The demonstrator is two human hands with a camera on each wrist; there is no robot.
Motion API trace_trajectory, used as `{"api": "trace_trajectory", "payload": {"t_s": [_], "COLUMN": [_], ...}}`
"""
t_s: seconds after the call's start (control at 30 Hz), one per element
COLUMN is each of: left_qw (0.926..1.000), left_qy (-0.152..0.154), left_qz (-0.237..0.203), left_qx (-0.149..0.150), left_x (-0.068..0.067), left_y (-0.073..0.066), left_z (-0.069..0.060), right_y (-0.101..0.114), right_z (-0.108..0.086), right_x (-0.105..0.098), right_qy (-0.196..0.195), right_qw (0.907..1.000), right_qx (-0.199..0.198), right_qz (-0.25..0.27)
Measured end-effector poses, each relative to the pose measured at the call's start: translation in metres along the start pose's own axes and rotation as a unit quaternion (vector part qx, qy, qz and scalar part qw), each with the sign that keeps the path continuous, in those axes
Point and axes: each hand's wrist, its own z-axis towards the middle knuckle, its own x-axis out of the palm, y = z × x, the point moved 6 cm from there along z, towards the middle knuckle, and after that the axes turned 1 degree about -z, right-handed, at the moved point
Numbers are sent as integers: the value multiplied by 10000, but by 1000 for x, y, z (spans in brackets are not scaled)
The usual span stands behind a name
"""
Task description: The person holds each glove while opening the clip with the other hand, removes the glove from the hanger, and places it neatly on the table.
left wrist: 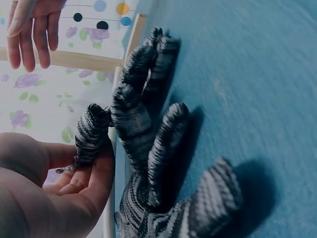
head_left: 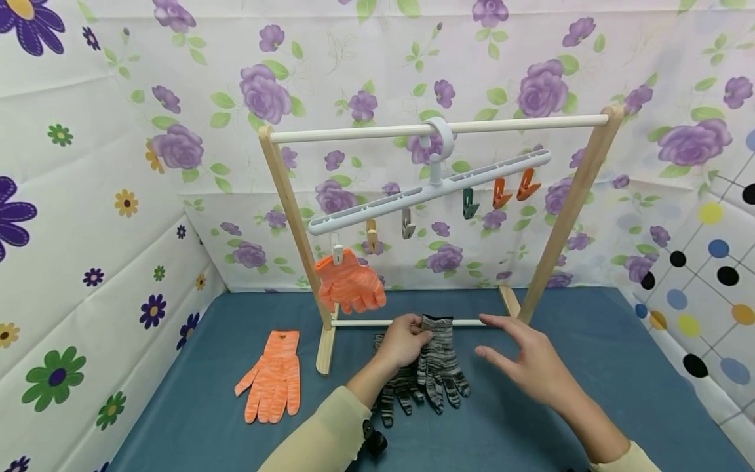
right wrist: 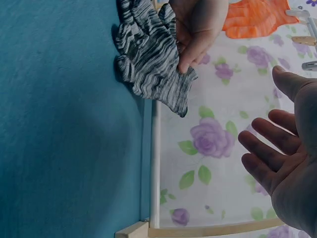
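My left hand pinches the cuff edge of a black-and-grey striped knit glove, lifting that end while its fingers hang toward the table. A second striped glove lies partly behind my left forearm. Beside the lifted glove, apart from it, my right hand holds nothing, its fingers extended and thumb spread. In the right wrist view the left thumb lies on the striped glove. An orange glove hangs from a white clip at the hanger's left end. Another orange glove lies flat at left.
A wooden rack with a white top bar carries a tilted grey-blue hanger. From it hang a wooden clip, a grey clip, a green clip and two orange clips. Patterned cloth surrounds the blue table.
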Motion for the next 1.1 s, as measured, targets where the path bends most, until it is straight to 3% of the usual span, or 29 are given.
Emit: {"api": "trace_trajectory", "payload": {"t_s": [0.3, 0.4, 0.77, 1.1], "left_qw": [9927, 9900, 9863, 9876], "left_qy": [-36, 71, 579, 488], "left_qz": [1115, 1338, 1525, 1468], "left_qx": [449, 446, 242, 251], "left_x": [2, 5, 15, 19], "left_y": [0, 0, -2, -4], "left_z": [1, 1, 0, -3], "right_y": [-3, -4, -4, -4], "right_z": [-4, -4, -4, -3], "right_x": [5, 5, 7, 8], "right_qy": [265, 288, 299, 301], "right_qw": [9996, 9995, 9995, 9995], "right_qx": [98, 120, 139, 108], "right_qz": [48, 23, 18, 13]}}
